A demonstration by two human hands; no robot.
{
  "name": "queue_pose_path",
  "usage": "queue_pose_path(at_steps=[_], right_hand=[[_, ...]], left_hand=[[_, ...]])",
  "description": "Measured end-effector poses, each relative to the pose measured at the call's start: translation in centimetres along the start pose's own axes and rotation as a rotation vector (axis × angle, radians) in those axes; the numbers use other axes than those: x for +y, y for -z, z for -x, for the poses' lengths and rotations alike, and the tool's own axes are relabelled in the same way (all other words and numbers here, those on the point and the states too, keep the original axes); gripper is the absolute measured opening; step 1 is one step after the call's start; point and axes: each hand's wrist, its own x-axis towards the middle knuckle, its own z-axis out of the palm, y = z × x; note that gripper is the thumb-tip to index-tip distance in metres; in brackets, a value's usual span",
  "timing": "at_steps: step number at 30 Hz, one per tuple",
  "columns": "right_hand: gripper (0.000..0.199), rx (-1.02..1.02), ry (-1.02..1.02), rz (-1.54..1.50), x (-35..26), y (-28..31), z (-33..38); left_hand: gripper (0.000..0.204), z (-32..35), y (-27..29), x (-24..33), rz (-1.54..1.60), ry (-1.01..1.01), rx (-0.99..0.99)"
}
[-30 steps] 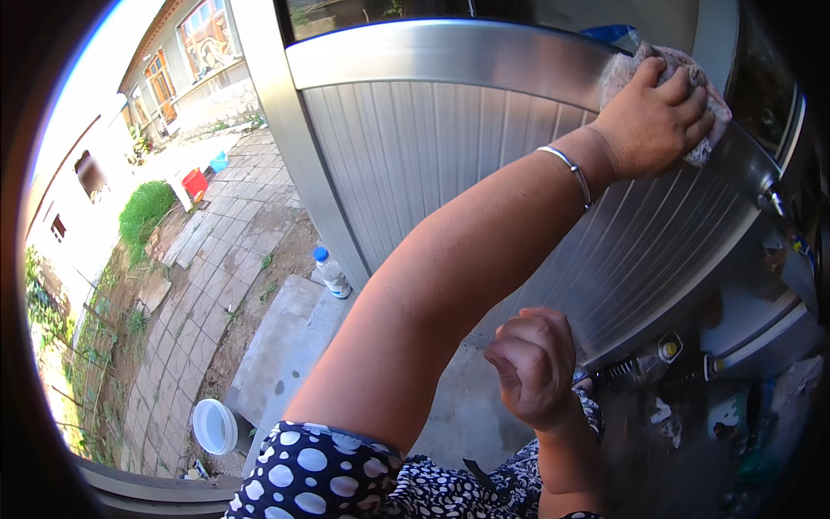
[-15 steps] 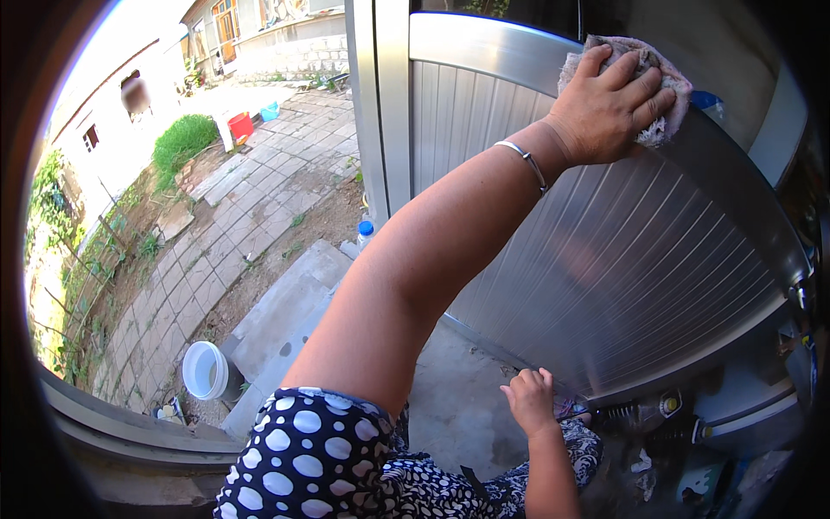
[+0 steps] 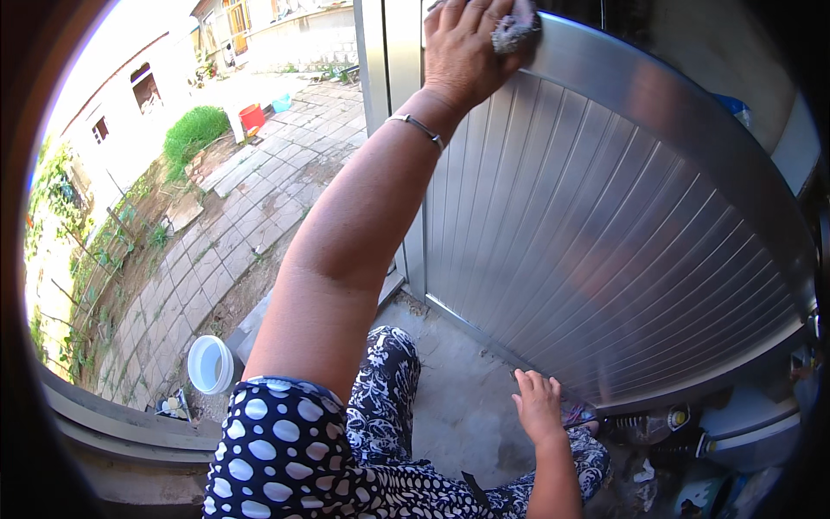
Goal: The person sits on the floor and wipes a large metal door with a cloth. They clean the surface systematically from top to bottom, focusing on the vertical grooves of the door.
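My left hand (image 3: 462, 48) is raised high and grips a grey cloth (image 3: 516, 26), pressing it against the top rail of a ribbed silver metal door (image 3: 605, 233), near the door's left edge. A thin silver bracelet (image 3: 417, 126) sits on that wrist. My right hand (image 3: 538, 405) is low, fingers spread and holding nothing, close to the door's bottom rail above my patterned trouser leg (image 3: 393, 389).
A concrete step (image 3: 467, 406) lies under the door. Bottles (image 3: 644, 426) and small clutter lie at the door's lower right. Below left are a white bucket (image 3: 210, 364) and a paved yard (image 3: 251, 216) with a red container (image 3: 252, 117) and a green bush (image 3: 192, 131).
My left hand has slid the cloth leftward along the door's top rail. My right hand has dropped from a loose fist to an open hand near the door's bottom.
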Motion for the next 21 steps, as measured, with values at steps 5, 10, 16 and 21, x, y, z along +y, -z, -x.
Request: queue_pose_path(at_steps=[5,10,16,21], right_hand=[[0.049,0.047,0.016,0.031,0.7,-0.3,0.1],[0.048,0.048,0.058,0.021,-0.5,0.9,0.4],[0.047,0.186,0.170,-0.003,-1.4,1.8,1.5],[0.042,0.249,0.156,-0.038,-1.3,2.6,2.4]], left_hand=[[0.064,0.8,-0.5,-4.1,-0.095,0.113,-0.057],[0.067,1.7,-1.9,-3.8,-0.074,0.205,-0.008],[0.070,3.8,-2.9,-1.4,0.012,0.532,0.024],[0.067,4.4,-2.7,1.0,0.006,0.564,-0.017]])
